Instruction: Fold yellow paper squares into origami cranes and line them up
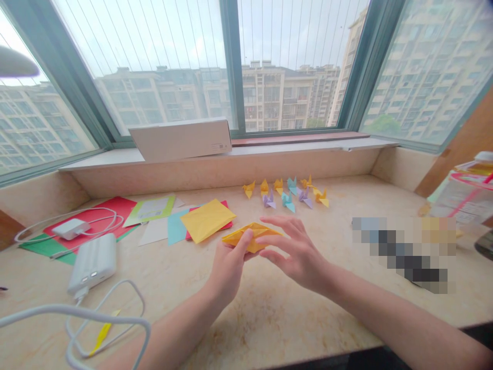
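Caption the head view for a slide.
Left hand holding folded yellow paper, right hand by its other end, small paper birds grouped beyond.

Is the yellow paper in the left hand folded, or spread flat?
Folded. The yellow paper, gripped by the left hand, shows creases and layered edges, and narrows to a point at one end.

I have a single piece of folded paper (254, 229), a warm orange-yellow, pinched at its left part between the thumb and fingers of the left hand (226, 264). It is wide and low, tapering to a point at the left end, with creased layers showing along the upper edge. I see it lying roughly level from side to side, its right part partly hidden by the spread fingers of the right hand (298, 249).
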The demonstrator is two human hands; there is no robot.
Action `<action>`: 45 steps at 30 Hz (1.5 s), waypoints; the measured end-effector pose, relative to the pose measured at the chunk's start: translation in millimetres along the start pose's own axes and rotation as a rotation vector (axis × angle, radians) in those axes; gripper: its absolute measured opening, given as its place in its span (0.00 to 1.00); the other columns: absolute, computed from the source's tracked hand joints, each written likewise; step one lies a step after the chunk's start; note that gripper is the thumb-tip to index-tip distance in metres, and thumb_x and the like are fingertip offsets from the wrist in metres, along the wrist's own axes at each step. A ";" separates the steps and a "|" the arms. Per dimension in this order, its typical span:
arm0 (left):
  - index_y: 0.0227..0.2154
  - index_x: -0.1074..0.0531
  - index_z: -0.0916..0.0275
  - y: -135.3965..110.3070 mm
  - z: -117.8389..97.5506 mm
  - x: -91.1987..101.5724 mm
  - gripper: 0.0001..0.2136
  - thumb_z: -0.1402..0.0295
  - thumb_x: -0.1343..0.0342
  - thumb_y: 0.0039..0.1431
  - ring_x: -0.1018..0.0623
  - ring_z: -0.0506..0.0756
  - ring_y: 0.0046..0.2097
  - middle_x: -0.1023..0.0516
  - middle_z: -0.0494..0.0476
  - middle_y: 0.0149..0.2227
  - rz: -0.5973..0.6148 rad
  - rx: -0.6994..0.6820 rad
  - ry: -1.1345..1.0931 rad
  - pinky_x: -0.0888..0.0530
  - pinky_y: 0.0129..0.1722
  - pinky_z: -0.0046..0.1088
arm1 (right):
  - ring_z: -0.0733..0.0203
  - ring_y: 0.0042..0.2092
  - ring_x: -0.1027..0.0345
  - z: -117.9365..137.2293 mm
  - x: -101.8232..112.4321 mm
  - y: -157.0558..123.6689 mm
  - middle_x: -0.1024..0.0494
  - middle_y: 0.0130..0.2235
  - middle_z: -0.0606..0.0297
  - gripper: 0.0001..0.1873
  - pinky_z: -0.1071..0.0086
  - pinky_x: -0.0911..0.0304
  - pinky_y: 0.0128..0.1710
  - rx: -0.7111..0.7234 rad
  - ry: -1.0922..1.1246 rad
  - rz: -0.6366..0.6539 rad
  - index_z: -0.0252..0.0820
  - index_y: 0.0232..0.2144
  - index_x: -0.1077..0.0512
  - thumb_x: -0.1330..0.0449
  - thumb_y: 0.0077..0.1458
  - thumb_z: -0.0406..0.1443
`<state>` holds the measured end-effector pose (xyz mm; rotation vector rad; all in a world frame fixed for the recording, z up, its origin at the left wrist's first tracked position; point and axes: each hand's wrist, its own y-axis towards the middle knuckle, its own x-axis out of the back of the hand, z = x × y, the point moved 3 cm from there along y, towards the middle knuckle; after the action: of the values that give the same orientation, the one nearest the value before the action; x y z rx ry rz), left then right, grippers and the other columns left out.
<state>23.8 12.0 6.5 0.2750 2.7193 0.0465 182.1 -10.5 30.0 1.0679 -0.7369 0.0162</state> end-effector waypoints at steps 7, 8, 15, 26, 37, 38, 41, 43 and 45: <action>0.39 0.19 0.65 -0.7 3.8 -3.0 0.14 0.61 0.33 0.54 0.18 0.60 0.43 0.16 0.62 0.41 0.011 0.046 -0.076 0.22 0.42 0.33 | 0.52 0.54 0.32 -1.6 -6.4 -1.5 0.22 0.54 0.65 0.10 0.53 0.41 0.54 0.099 -0.116 0.091 0.51 0.44 0.22 0.38 0.62 0.34; 0.39 0.19 0.65 -0.8 3.9 -3.4 0.13 0.61 0.34 0.55 0.18 0.60 0.44 0.16 0.62 0.41 0.026 0.049 -0.093 0.22 0.43 0.33 | 0.52 0.54 0.32 -2.2 -6.5 -1.8 0.22 0.54 0.65 0.10 0.52 0.42 0.54 0.099 -0.117 0.091 0.51 0.44 0.22 0.38 0.62 0.34; 0.39 0.19 0.65 -0.4 5.0 -3.3 0.11 0.63 0.35 0.56 0.18 0.57 0.40 0.16 0.60 0.40 0.037 0.076 -0.172 0.22 0.40 0.30 | 0.50 0.55 0.32 0.1 -5.2 -1.6 0.22 0.55 0.62 0.09 0.49 0.43 0.55 0.106 -0.140 0.075 0.49 0.44 0.22 0.39 0.63 0.34; 0.40 0.20 0.64 -1.7 5.1 -4.5 0.10 0.64 0.37 0.60 0.18 0.54 0.40 0.16 0.59 0.41 0.069 0.104 -0.200 0.23 0.42 0.27 | 0.49 0.56 0.33 2.0 -5.1 -2.9 0.22 0.55 0.61 0.09 0.48 0.45 0.57 0.127 -0.150 0.072 0.46 0.45 0.24 0.41 0.63 0.31; 0.44 0.21 0.64 -5.5 3.7 -10.9 0.10 0.66 0.40 0.63 0.19 0.58 0.47 0.17 0.61 0.44 0.191 0.093 -0.205 0.25 0.52 0.39 | 0.54 0.51 0.30 0.8 -1.5 -2.2 0.21 0.51 0.60 0.06 0.55 0.41 0.52 0.018 -0.084 -0.020 0.44 0.40 0.25 0.42 0.65 0.31; 0.45 0.22 0.63 -6.2 2.6 -12.2 0.10 0.67 0.40 0.63 0.20 0.58 0.49 0.18 0.60 0.46 0.216 0.081 -0.207 0.26 0.54 0.39 | 0.53 0.51 0.30 -0.5 -1.0 -2.4 0.21 0.51 0.60 0.05 0.55 0.40 0.52 0.013 -0.085 -0.033 0.44 0.40 0.25 0.41 0.64 0.31; 0.48 0.23 0.60 -7.4 0.4 -14.8 0.12 0.70 0.38 0.60 0.23 0.58 0.53 0.20 0.58 0.51 0.274 0.040 -0.183 0.30 0.58 0.38 | 0.54 0.49 0.28 -5.0 0.8 -3.1 0.20 0.49 0.59 0.04 0.56 0.40 0.51 0.005 -0.080 -0.074 0.44 0.39 0.26 0.40 0.64 0.31; 0.47 0.23 0.59 -7.2 1.2 -15.4 0.13 0.70 0.36 0.59 0.23 0.58 0.54 0.20 0.58 0.52 0.294 0.024 -0.138 0.31 0.59 0.37 | 0.54 0.48 0.27 -7.8 1.9 -3.4 0.19 0.47 0.60 0.03 0.56 0.40 0.50 0.004 -0.059 -0.095 0.44 0.39 0.27 0.40 0.63 0.31; 0.47 0.23 0.60 -6.1 3.6 -15.1 0.14 0.70 0.35 0.58 0.23 0.58 0.54 0.20 0.58 0.51 0.297 0.021 -0.100 0.32 0.59 0.37 | 0.54 0.48 0.26 -10.2 2.4 -3.6 0.18 0.45 0.60 0.05 0.56 0.40 0.51 -0.002 -0.031 -0.110 0.44 0.40 0.28 0.39 0.62 0.31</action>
<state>37.7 3.0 8.6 0.6670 2.5596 0.0858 190.7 -4.9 25.8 1.1076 -0.7051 -0.0947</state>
